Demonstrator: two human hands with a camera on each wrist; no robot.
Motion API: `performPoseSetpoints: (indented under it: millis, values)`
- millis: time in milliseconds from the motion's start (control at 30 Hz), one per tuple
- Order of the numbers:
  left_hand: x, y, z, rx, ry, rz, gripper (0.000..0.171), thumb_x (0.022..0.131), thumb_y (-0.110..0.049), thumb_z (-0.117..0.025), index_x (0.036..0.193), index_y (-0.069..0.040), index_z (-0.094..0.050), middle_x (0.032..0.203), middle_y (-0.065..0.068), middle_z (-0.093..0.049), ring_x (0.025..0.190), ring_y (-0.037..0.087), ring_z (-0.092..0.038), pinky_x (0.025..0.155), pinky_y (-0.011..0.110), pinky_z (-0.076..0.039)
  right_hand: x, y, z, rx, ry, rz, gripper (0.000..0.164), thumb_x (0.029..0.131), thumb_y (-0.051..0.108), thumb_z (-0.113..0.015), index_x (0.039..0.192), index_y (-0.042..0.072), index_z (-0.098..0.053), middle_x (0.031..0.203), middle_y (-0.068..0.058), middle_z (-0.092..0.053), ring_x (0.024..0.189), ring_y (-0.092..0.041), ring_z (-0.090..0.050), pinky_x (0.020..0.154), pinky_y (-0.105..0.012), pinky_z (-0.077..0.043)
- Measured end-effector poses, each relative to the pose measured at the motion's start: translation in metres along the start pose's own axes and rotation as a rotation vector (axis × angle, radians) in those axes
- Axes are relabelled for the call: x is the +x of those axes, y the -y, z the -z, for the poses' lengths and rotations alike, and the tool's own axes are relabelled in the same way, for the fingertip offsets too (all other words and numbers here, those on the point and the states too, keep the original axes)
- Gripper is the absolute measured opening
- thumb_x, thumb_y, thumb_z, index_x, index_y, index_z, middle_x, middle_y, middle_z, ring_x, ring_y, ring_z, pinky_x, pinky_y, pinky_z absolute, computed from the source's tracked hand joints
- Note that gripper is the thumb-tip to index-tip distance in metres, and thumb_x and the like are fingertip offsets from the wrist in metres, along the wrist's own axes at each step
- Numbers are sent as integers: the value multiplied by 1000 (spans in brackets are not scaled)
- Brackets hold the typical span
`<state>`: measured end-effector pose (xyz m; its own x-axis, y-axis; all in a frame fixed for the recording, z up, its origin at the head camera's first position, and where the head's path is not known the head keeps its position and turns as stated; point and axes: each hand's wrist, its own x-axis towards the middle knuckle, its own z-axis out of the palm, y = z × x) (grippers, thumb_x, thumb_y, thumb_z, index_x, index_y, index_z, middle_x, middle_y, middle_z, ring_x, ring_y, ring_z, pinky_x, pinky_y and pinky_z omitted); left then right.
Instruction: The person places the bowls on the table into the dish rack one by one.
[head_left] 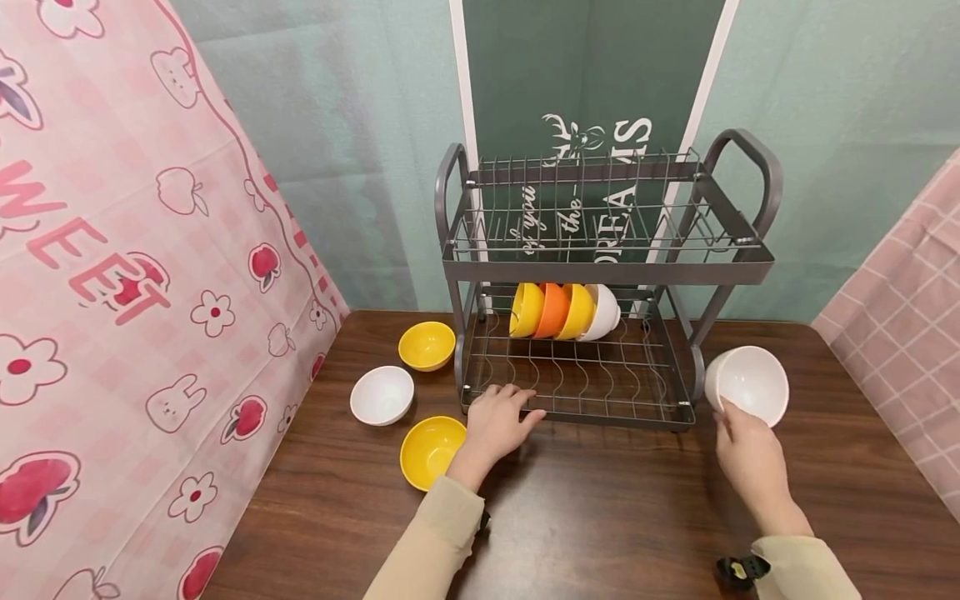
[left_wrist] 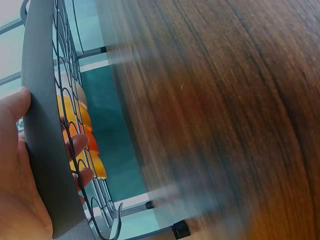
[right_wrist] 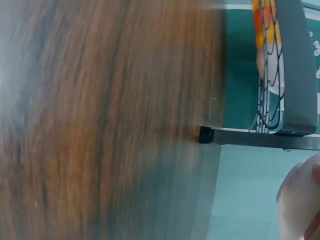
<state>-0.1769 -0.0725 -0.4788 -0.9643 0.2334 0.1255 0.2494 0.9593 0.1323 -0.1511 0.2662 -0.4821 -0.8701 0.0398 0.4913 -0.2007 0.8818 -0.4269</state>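
A two-tier dark grey dish rack point(head_left: 609, 272) stands on the table. My left hand point(head_left: 498, 423) grips its lower front rail; in the left wrist view the thumb presses the rail's outside and the other fingers point(left_wrist: 77, 145) reach in behind the wires. To the right of the rack, my right hand point(head_left: 752, 458) holds a white bowl point(head_left: 752, 385) by its near rim, tilted with the inside towards the head camera. On the lower tier a yellow bowl point(head_left: 527, 310), an orange bowl point(head_left: 553, 312), another yellow bowl point(head_left: 577, 312) and a white bowl point(head_left: 603, 313) stand on edge in a row.
Left of the rack, a small yellow bowl point(head_left: 427, 347), a white bowl point(head_left: 382, 396) and a larger yellow bowl point(head_left: 431, 454) sit upright on the wooden table point(head_left: 600, 517). The rack's upper tier point(head_left: 577, 225) has wire dividers. Patterned cloths hang around the table.
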Motion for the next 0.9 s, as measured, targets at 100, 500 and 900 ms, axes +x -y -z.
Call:
performPoseSetpoints:
  millis: [100, 500, 900]
  values:
    - [0, 0, 0, 3, -4, -3, 43, 90, -57, -44, 123, -33, -58, 116, -8, -62, 108, 19, -56, 85, 37, -48, -2, 5, 2, 12, -30, -10, 13, 84, -2, -55, 96, -3, -60, 82, -32, -62, 79, -54, -55, 57, -60, -36]
    - [-1, 0, 2, 1, -8, -4, 43, 89, -57, -45, 123, -33, -58, 117, -7, -62, 108, 19, -56, 86, 37, -48, -9, 21, 4, 36, -143, -5, 11, 81, -4, -58, 92, -5, -59, 74, -31, -59, 73, -52, -53, 59, -60, -35]
    - [-2, -1, 2, 9, -19, -5, 42, 90, -56, -45, 123, -33, -58, 116, -7, -62, 109, 19, -56, 87, 37, -48, -11, 29, 5, 53, -187, 3, 8, 80, -4, -59, 88, -4, -59, 74, -29, -59, 73, -50, -53, 59, -58, -35]
